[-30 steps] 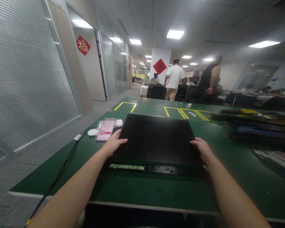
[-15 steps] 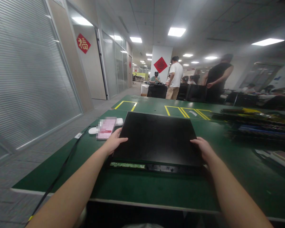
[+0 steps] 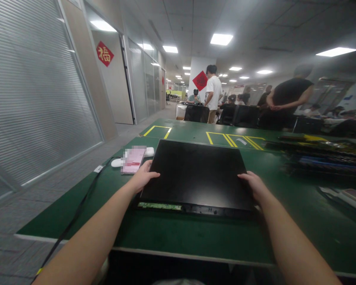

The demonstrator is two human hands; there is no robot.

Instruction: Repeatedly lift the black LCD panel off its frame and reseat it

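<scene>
A flat black panel (image 3: pixel 197 174) lies on the green table (image 3: pixel 178 233) in front of me, with a thin green circuit strip (image 3: pixel 159 206) showing along its near edge. My left hand (image 3: pixel 142 179) grips the panel's left edge, thumb on top. My right hand (image 3: pixel 253 185) holds the right edge the same way, fingers curled round the side.
A phone with a pink screen (image 3: pixel 132 160) and a white device (image 3: pixel 116 162) with a black cable lie left of the panel. Stacked dark and yellow parts (image 3: pixel 320 156) fill the right side. Several people (image 3: pixel 213 93) stand at the far tables. A glass wall runs along the left.
The panel's near edge has settled lower, covering more of the strip beneath it. Both hands stay on its sides. People in the background have shifted.
</scene>
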